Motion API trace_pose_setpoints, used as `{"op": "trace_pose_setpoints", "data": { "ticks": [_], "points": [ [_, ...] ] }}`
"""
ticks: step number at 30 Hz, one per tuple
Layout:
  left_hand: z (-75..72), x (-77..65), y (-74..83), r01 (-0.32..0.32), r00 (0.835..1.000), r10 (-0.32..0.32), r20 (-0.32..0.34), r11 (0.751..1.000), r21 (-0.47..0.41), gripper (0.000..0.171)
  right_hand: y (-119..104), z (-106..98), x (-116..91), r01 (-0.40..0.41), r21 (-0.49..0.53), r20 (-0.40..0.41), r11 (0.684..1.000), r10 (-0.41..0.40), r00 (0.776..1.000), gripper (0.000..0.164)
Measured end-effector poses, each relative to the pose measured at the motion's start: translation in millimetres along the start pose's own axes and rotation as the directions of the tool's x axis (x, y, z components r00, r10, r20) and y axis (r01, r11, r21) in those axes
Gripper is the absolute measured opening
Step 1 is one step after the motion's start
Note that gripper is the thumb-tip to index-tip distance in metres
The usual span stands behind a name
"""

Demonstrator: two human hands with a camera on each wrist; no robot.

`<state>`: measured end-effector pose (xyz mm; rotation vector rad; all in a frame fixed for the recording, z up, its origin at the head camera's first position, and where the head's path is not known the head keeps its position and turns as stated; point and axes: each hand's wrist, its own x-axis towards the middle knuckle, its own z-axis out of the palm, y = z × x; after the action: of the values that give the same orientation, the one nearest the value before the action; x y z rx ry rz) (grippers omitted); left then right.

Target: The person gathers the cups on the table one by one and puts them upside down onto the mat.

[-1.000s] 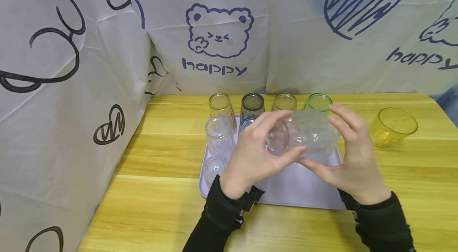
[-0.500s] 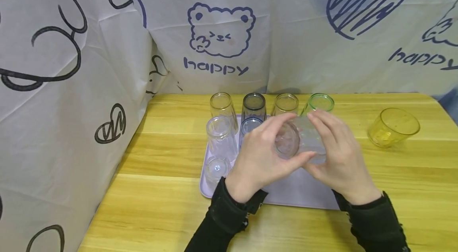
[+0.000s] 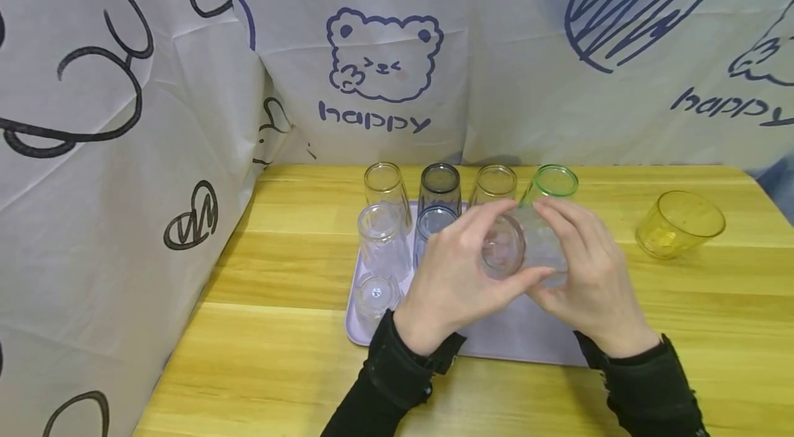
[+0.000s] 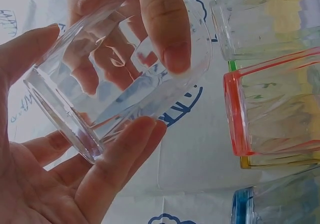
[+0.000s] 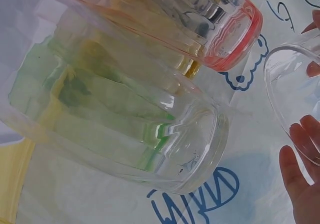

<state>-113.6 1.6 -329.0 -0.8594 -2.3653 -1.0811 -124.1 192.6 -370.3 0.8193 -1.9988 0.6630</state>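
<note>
Both hands hold a clear drinking glass (image 3: 540, 244) in the air over the lilac tray (image 3: 521, 344). It lies tilted on its side, its thick base showing towards the left. My left hand (image 3: 455, 278) curves its thumb and fingers round the base end; my right hand (image 3: 586, 278) grips the other end. Close up in the left wrist view, the held glass (image 4: 150, 91) has fingers of both hands on it. At the right edge of the right wrist view, fingers (image 5: 302, 149) touch a clear rim. The glasses directly behind the hands are partly hidden in the head view.
Upside-down glasses stand in rows on the tray: amber (image 3: 384, 189), dark grey (image 3: 440, 190), green (image 3: 553, 185), clear (image 3: 380, 237), blue (image 3: 435, 227). A red-edged glass (image 4: 237, 114) shows in the left wrist view. A yellow glass (image 3: 679, 223) stands on the wooden table at right.
My right hand has moved left, closer to the left hand. The held glass has turned so its base faces the head camera more. Over the last half second little differs.
</note>
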Motion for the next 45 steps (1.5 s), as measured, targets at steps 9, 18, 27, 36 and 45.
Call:
{"op": "trace_pose_setpoints", "data": {
  "ticks": [9,18,27,36,45],
  "points": [
    [0.6,-2.3,0.3,0.008,1.0,-0.008,0.012,1.0,-0.017,0.073,-0.9,1.8,-1.7,0.004,-0.004,0.0,1.0,-0.004,1.0,0.063],
    [-2.2,-4.3,4.2,0.015,0.999,-0.014,0.033,1.0,-0.028,0.073,-3.4,0.4,-4.7,-0.038,0.022,0.003,0.999,0.038,0.999,0.073],
    [-12.0,-11.2,4.9,0.018,0.995,-0.01,0.1,0.997,-0.078,0.073,-11.8,-1.2,-15.8,-0.189,0.184,0.107,0.965,0.171,0.979,0.086],
    [-33.5,-28.8,-12.1,0.024,0.99,-0.024,0.139,1.0,-0.002,0.057,-20.5,-0.1,-35.8,-0.388,0.412,0.241,0.824,0.313,0.919,0.095],
    [-42.0,-52.4,-37.0,0.017,0.954,-0.074,0.292,0.981,0.194,0.046,-29.9,4.3,-59.0,-0.517,0.274,0.385,0.811,0.401,0.831,0.098]
  ]
}}
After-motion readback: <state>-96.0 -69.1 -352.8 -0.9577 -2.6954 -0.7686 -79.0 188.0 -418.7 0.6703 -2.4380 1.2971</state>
